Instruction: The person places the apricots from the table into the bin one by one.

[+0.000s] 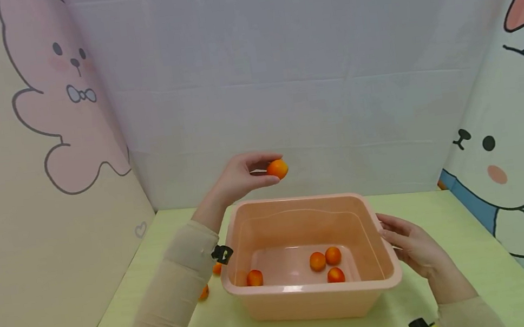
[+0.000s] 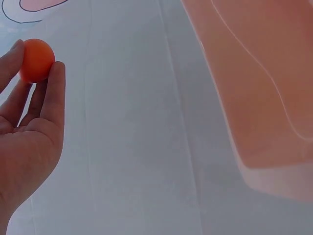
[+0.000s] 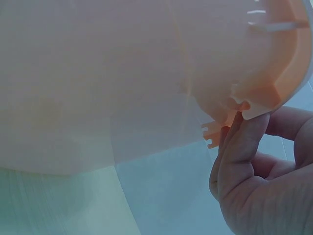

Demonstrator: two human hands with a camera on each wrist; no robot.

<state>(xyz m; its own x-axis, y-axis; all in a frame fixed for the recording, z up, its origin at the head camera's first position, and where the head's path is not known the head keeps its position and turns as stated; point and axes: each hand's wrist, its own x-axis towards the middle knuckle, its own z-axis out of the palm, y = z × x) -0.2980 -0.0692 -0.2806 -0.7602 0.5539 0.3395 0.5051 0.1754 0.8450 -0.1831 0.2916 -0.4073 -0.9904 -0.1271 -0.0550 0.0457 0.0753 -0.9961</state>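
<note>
A peach plastic tub (image 1: 378, 236) stands on the yellow-green table, with several small orange fruits (image 1: 317, 261) on its floor. My left hand (image 1: 244, 175) is raised above the tub's back left corner and pinches one orange fruit (image 1: 277, 168) between thumb and fingertips; the left wrist view shows that fruit (image 2: 36, 59) at the fingertips beside the tub wall (image 2: 259, 83). My right hand (image 1: 412, 246) rests against the tub's right rim with fingers nearly straight; in the right wrist view the fingertips (image 3: 242, 147) touch the underside of the rim (image 3: 288, 73).
Two more orange fruits (image 1: 216, 269) lie on the table (image 1: 451, 227) left of the tub, partly hidden by my left sleeve (image 1: 179, 288). Panels with cartoon rabbits stand to the left and right, and a white backdrop closes the far side.
</note>
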